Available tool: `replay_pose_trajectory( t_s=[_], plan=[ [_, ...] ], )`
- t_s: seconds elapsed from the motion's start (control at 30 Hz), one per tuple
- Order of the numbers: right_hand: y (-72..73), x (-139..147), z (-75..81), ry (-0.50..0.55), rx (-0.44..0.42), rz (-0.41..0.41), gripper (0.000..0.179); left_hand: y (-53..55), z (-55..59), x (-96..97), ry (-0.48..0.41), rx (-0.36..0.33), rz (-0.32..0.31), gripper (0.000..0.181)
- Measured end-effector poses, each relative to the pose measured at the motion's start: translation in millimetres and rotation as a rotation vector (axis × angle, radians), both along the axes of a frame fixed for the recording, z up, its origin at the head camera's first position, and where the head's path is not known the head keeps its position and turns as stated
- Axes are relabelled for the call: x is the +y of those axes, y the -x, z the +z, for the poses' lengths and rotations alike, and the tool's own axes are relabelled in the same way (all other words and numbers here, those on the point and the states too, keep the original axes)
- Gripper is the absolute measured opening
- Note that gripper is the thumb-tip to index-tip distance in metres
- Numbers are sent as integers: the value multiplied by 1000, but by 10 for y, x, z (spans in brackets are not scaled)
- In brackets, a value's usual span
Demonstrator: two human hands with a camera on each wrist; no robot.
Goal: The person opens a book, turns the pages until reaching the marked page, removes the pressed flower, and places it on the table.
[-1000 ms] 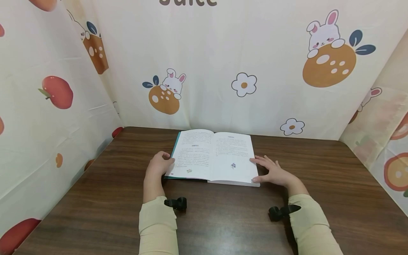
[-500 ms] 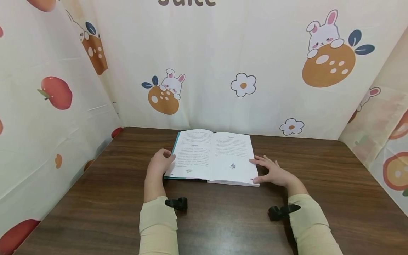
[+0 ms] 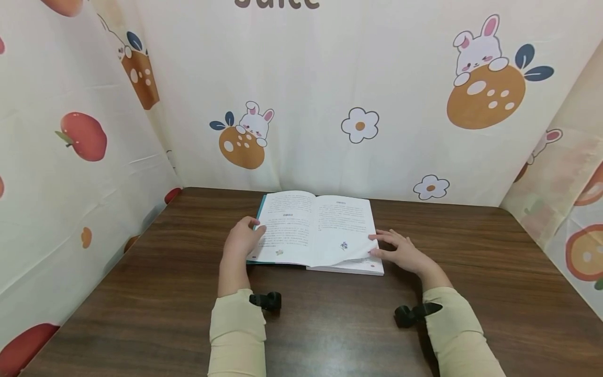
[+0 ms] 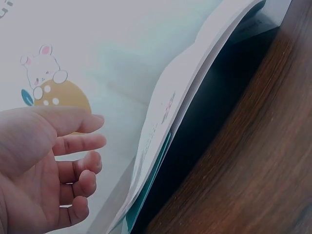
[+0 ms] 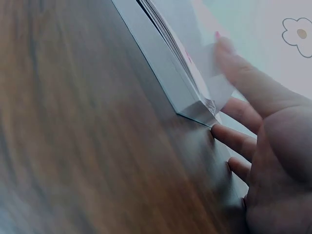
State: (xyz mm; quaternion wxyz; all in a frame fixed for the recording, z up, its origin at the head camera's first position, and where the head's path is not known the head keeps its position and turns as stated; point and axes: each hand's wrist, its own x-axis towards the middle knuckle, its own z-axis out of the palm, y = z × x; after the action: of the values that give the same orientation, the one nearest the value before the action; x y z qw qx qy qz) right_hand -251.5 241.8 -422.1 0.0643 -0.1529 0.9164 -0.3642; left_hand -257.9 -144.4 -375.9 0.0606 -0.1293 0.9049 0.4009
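Observation:
An open book [image 3: 289, 230] with printed white pages and a teal cover edge lies on the wooden table. At its left edge is my left hand [image 3: 242, 238]; in the left wrist view the fingers [image 4: 78, 175] curl loosely with nothing between them. My right hand [image 3: 400, 251] is at the lower right corner, pinching a page [image 3: 358, 250] between thumb and index finger. That corner is curled up and shows the page underneath. In the right wrist view the thumb [image 5: 239, 68] lies on the lifted page, while other fingers reach the book's lower edge.
A dark brown table [image 3: 330, 324] extends around the book. Behind it hangs a pale curtain [image 3: 301, 68] printed with rabbits, fruit and flowers, which also covers both sides. Each sleeve carries a black wrist camera [image 3: 266, 301].
My right thumb has slid up and inward, and the page's lower right corner has lifted and curled. My left hand has shifted slightly right and away from me along the left page.

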Motion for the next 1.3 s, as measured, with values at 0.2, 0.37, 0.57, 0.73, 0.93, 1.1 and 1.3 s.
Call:
replay_pose_trajectory(
  t_s=[0.2,0.37,0.57,0.73,0.93,1.1,1.3],
  plan=[
    [29,-29,-26,-12,16,-77,55,33,12,135,29,35,-31,36],
    [27,-47,-19,-23,48,-96,55,48,66,361,92,103,-94,31],
    [28,-54,-18,-17,51,-107,55,28,118,744,146,235,-190,28],
    [27,-56,-24,-20,62,-121,53,-29,122,1039,154,300,-314,31],
    [23,-72,-25,-22,80,-121,51,-127,84,1351,122,282,-563,41],
    [28,-89,-16,-34,82,-127,51,-174,22,1542,163,264,-632,43],
    [18,-92,-4,-37,75,-139,52,-199,-19,1625,196,242,-618,40]
  ],
)
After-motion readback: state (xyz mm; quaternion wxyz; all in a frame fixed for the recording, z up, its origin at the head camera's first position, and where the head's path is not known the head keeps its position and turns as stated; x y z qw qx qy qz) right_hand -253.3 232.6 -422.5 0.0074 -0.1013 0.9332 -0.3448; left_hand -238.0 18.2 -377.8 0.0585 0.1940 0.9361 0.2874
